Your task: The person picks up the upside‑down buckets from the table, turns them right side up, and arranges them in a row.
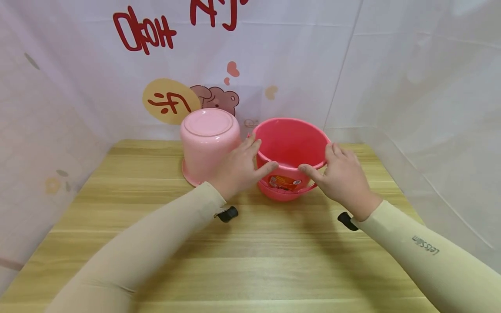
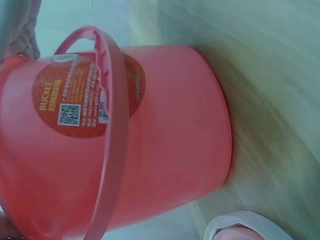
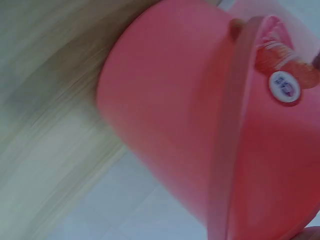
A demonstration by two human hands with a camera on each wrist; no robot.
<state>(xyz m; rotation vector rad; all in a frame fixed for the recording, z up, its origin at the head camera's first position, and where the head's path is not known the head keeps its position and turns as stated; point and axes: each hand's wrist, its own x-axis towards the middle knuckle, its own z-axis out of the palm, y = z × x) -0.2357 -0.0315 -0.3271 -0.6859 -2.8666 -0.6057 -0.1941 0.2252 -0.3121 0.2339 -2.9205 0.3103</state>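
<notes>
- We see the left forearm, in a pale sleeve [image 1: 156,237], slant over the left part of the desk [image 1: 242,278] toward its far edge, with a black piece [image 1: 228,214] under the wrist.
- Left of the desk's middle, near the far edge, a light pink container [image 1: 207,145] stands upside down, its flared rim on the wood.
- Our left hand [image 1: 238,167] lies partly in front of that container; we cannot tell whether they touch. It grips the left side of the bucket's rim, palm down, thumb stretched along the near rim and fingers at the side.
- The deep pink bucket [image 1: 291,148] stands mouth up, a little right of the middle near the far edge; its handle [image 1: 309,189] hangs across the front, over a red label [image 1: 282,182].
- Our right hand [image 1: 346,180] grips the right side of the rim, fingers bent over it, thumb pointing inward along the near rim toward the other thumb.
- The right forearm angles in over the desk's right edge, its sleeve [image 1: 426,256] bearing dark lettering.
</notes>
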